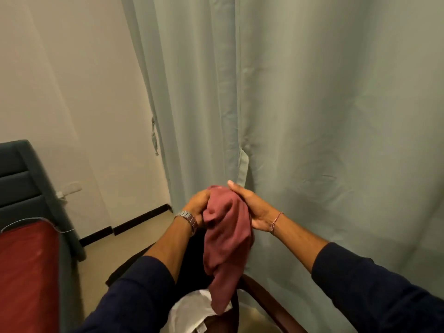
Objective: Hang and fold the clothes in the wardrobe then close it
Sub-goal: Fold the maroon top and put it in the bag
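Holding maroon garment (pixel 225 231) bunched between left hand (pixel 198 207) and right hand (pixel 252 210), both closed on it, dangling over white cloth (pixel 189 311). Looking soft, light, floppy; gripping by top edge corners.

A dusty-red garment (pixel 227 239) hangs bunched and crumpled, gripped at its top. Its lower end droops onto a white garment (pixel 192 311) lying below.

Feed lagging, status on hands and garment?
Left hand and right hand both gripping red garment. Green curtain drawn shut ahead.
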